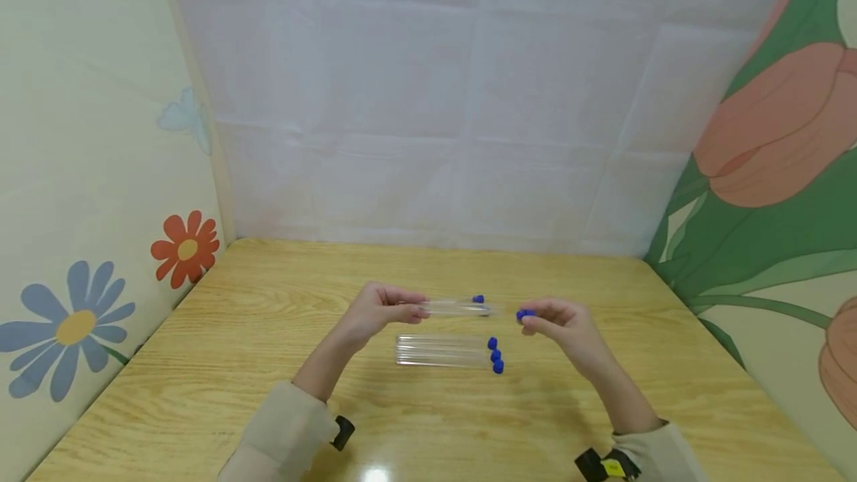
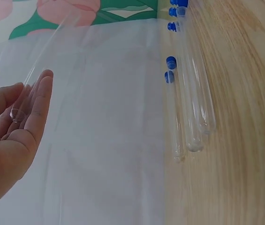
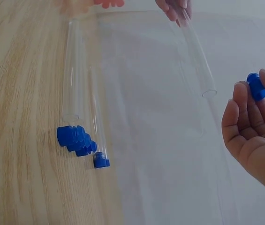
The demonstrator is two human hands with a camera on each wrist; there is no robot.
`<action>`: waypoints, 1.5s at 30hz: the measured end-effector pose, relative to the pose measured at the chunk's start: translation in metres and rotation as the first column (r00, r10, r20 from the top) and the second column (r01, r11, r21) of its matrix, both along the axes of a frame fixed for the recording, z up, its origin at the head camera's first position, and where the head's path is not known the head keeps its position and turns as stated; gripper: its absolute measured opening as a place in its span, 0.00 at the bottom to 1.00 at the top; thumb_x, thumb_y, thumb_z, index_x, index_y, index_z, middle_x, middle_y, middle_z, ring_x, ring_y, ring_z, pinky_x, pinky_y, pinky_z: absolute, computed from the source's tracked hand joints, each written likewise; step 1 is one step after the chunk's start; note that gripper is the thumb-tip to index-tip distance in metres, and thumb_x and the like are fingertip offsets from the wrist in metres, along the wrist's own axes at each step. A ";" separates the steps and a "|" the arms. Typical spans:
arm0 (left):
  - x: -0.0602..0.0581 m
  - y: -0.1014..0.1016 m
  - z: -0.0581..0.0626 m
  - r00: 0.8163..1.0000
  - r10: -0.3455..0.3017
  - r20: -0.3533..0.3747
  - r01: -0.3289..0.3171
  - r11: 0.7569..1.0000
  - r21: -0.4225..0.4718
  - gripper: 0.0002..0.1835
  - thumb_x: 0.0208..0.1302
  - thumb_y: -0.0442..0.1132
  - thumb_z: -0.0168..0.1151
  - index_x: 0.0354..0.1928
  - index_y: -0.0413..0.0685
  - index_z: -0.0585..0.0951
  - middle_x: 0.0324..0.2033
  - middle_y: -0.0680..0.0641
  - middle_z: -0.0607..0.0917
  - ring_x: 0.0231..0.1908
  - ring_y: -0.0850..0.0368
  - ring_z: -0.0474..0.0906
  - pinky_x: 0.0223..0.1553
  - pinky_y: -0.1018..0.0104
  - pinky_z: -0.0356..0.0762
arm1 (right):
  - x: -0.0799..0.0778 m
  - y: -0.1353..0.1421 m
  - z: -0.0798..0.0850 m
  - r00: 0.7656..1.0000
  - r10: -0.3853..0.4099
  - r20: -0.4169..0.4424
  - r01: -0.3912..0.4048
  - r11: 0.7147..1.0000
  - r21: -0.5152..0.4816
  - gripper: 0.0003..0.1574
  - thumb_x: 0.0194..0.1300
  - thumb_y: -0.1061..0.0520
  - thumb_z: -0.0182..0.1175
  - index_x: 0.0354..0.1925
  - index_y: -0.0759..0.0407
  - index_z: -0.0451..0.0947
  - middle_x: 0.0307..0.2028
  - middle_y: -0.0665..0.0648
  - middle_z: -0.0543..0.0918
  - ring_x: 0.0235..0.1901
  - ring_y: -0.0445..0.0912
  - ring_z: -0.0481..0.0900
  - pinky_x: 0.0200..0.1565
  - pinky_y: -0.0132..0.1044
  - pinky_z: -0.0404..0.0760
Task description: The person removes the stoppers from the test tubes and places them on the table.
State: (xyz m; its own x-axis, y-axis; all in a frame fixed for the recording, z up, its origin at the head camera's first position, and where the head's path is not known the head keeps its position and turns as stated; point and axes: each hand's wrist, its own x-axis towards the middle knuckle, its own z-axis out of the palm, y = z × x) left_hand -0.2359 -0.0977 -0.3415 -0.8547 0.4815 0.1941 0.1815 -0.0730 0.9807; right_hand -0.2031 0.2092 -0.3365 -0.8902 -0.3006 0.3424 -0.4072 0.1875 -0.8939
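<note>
My left hand (image 1: 384,309) holds a clear test tube (image 2: 41,58) near its rounded end, raised above the table. The tube's open mouth points toward my right hand (image 1: 562,326), which pinches a blue stopper (image 3: 257,87) between thumb and fingers. A gap separates stopper and mouth. Below the hands, several clear test tubes (image 1: 442,350) lie side by side on the table, with loose blue stoppers (image 1: 495,355) lined up by their open ends. Beyond them lies another tube (image 3: 97,117) with a blue stopper (image 3: 101,160) at its end.
The wooden table (image 1: 268,407) reaches back to a white cloth wall (image 1: 428,117). Flower-patterned panels stand at left (image 1: 74,169) and right (image 1: 770,244). Dark bands circle both wrists.
</note>
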 end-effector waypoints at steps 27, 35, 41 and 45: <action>-0.019 0.004 -0.018 0.999 0.041 -0.022 -0.043 0.989 -0.142 0.11 0.60 0.25 0.52 0.43 0.22 0.75 0.36 0.32 0.80 0.36 0.49 0.80 0.41 0.56 0.77 | -0.005 0.000 -0.008 0.999 0.031 0.019 -0.030 0.999 -0.015 0.13 0.61 0.64 0.55 0.39 0.77 0.73 0.31 0.56 0.82 0.30 0.41 0.79 0.35 0.36 0.79; -0.025 0.005 -0.025 0.996 0.064 -0.056 -0.075 0.975 -0.210 0.11 0.58 0.25 0.55 0.42 0.23 0.76 0.36 0.34 0.81 0.36 0.46 0.80 0.40 0.56 0.77 | -0.006 0.001 -0.009 0.999 0.049 0.019 -0.048 0.998 -0.035 0.10 0.62 0.64 0.55 0.38 0.73 0.75 0.31 0.50 0.82 0.30 0.41 0.79 0.35 0.35 0.79; -0.032 0.007 -0.032 0.994 0.081 -0.067 -0.095 0.965 -0.243 0.11 0.57 0.26 0.57 0.42 0.24 0.77 0.37 0.32 0.80 0.37 0.41 0.79 0.40 0.53 0.77 | -0.005 0.001 -0.010 0.999 0.029 0.034 -0.028 1.000 -0.004 0.15 0.62 0.63 0.54 0.39 0.79 0.72 0.31 0.53 0.82 0.30 0.41 0.79 0.36 0.36 0.79; -0.033 0.010 -0.031 0.992 0.096 -0.076 -0.113 0.957 -0.266 0.11 0.58 0.25 0.56 0.41 0.23 0.77 0.36 0.33 0.81 0.37 0.38 0.78 0.39 0.54 0.77 | -0.006 0.001 -0.011 0.999 0.030 0.043 -0.030 1.000 -0.006 0.14 0.62 0.63 0.55 0.39 0.77 0.73 0.31 0.55 0.82 0.30 0.41 0.79 0.36 0.35 0.79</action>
